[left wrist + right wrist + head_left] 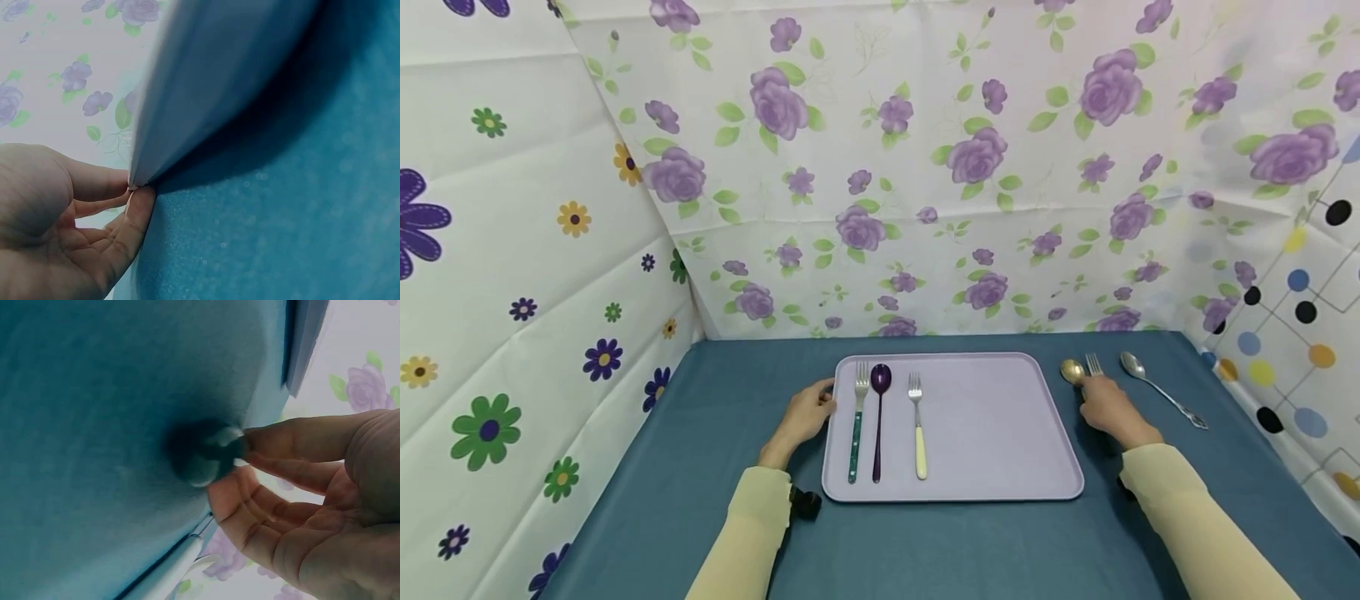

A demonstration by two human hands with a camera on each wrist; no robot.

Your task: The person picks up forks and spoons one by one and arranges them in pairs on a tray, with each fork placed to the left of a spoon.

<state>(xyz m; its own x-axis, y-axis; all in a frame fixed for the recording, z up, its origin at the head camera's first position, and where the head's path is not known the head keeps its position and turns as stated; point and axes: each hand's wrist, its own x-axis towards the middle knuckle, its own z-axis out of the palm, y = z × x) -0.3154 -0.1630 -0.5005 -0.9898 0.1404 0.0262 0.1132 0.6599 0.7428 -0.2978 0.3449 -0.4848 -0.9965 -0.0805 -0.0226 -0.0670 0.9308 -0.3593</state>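
Note:
At the left rim of the lavender tray (1000, 425), my left hand (805, 414) pinches the edge between thumb and fingers; the left wrist view shows this hand (81, 225) and the tray's underside (200, 75). On the tray lie a green-handled fork (856, 433), a dark purple spoon (877, 425) and a fork with a pale yellow handle (920, 442). Right of the tray, my right hand (1112, 408) holds a gold-bowled spoon (1072, 372). Its dark, rounded handle end (209, 456) shows blurred between thumb and fingers in the right wrist view. Another fork (1093, 364) is partly hidden behind the hand.
A silver spoon (1165, 390) lies on the blue cloth (970, 550) to the right of my right hand. A white handle (172, 569) lies on the cloth in the right wrist view. Flowered sheets (925, 183) stand behind and at the sides.

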